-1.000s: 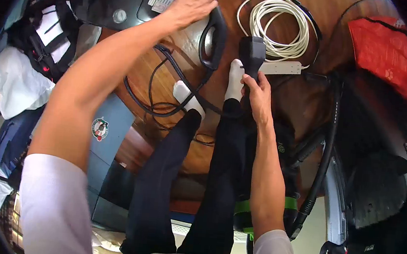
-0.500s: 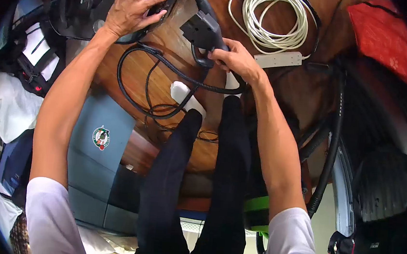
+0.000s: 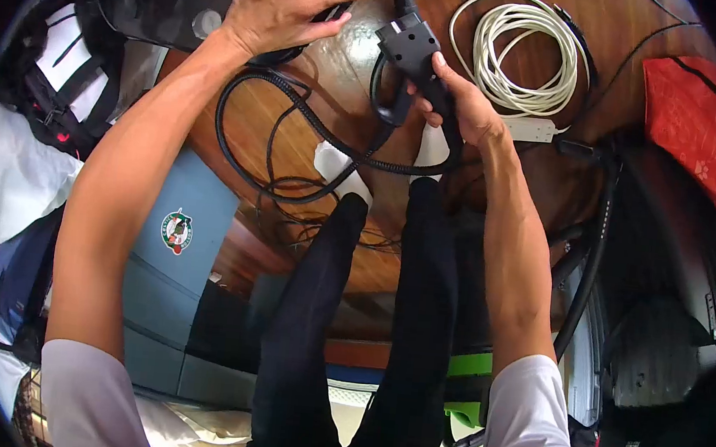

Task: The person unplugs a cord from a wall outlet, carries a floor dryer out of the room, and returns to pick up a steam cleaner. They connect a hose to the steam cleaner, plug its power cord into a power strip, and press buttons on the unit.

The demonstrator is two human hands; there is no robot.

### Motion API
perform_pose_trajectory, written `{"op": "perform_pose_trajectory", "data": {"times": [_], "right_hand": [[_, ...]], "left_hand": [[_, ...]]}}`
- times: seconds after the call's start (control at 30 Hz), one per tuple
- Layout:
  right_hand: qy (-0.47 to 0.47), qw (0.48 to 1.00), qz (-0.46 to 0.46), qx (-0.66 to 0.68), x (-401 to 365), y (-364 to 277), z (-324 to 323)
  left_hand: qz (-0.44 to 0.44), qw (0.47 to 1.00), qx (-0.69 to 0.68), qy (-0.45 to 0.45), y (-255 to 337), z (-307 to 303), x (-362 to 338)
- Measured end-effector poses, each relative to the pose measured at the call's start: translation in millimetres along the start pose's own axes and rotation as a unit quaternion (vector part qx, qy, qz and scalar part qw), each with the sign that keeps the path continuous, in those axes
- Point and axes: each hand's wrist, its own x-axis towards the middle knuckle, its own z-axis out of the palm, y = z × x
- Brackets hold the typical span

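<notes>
My right hand (image 3: 466, 104) is wrapped around a black plastic hose handle (image 3: 413, 48) with a guard loop, held above the wooden floor. A thin ribbed black hose (image 3: 236, 157) lies in a loop by my feet and passes near the handle. At the upper left, my left hand (image 3: 285, 8) is over the edge of a black case-like machine (image 3: 159, 10) with a round knob. Its thumb and index finger are spread and stretched out; the other fingertips are cut off at the top of the view.
A coil of white cable (image 3: 525, 64) with a white power strip (image 3: 532, 130) lies at the upper right, near a red bag (image 3: 694, 125). A blue-grey box (image 3: 167, 266) stands to the left. A thick black hose (image 3: 599, 236) runs down the right. Thin black cords cross the floor.
The view has shifted, so most things appear farther right. The handle in my right hand has turned and shows a broader flat side. My left hand stays over the machine.
</notes>
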Motion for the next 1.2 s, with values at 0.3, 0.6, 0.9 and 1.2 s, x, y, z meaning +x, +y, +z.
{"op": "perform_pose_trajectory", "data": {"times": [0.3, 0.6, 0.9, 1.2], "right_hand": [[0.015, 0.993, -0.009, -0.114, 22, -18, 2], [0.108, 0.974, -0.090, -0.179, 49, -26, 8], [0.133, 0.943, -0.112, -0.283, 54, -46, -5], [0.120, 0.941, -0.075, -0.308, 68, -46, -13]], "left_hand": [[-0.008, 1.000, 0.009, 0.002, 0, 6, -1], [-0.066, 0.997, 0.040, -0.031, 5, 2, 6], [-0.084, 0.983, 0.100, -0.128, 9, -6, 17], [-0.099, 0.983, 0.085, -0.132, 8, -7, 17]]}}
